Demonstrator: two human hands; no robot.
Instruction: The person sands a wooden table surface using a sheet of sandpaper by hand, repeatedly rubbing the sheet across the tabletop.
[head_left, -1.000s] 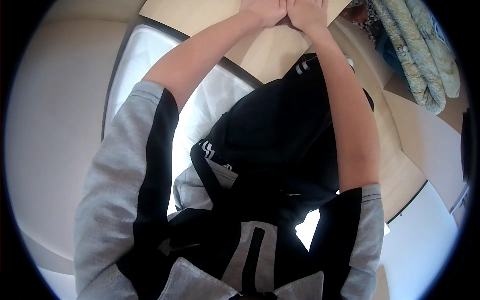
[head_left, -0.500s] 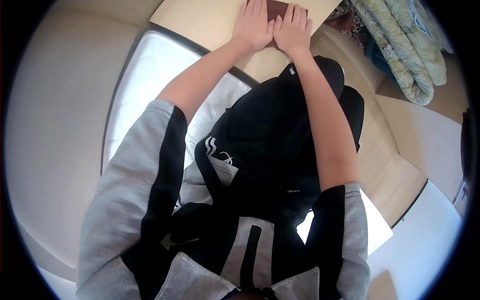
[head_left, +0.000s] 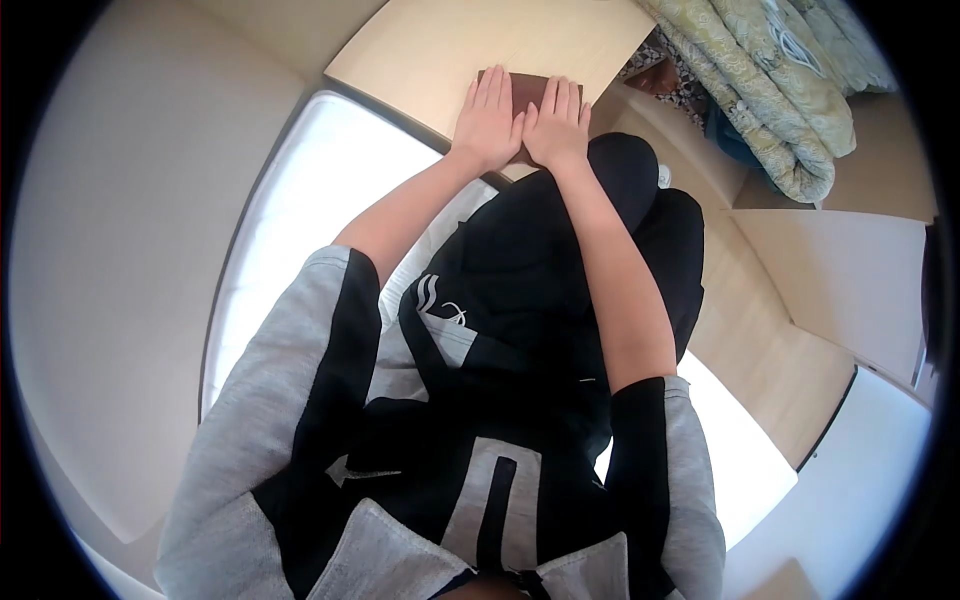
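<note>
A flat, dark brown rectangular thing (head_left: pixel 533 93), which looks like a notebook or folded leather cover, lies on the light wood tabletop (head_left: pixel 430 60) close to its near edge. My left hand (head_left: pixel 488 125) rests flat on its left part, fingers stretched away from me. On its right part lies my right hand (head_left: pixel 556 125), also palm down with fingers extended. The two thumbs almost meet in the middle. Much of the brown thing is covered by both hands, so its kind cannot be made out.
My knees (head_left: pixel 620 170) in black trousers are below and right of the tabletop. A white mattress (head_left: pixel 290 230) lies under me, beside a pale wall (head_left: pixel 110 250). Folded quilts (head_left: pixel 770 90) are heaped at the upper right, above a wooden surface (head_left: pixel 770 370).
Both hands and the brown thing now appear lower and slightly left, nearer the table's near edge. The whole view has also shifted, showing more tabletop. Both palms stay flat.
</note>
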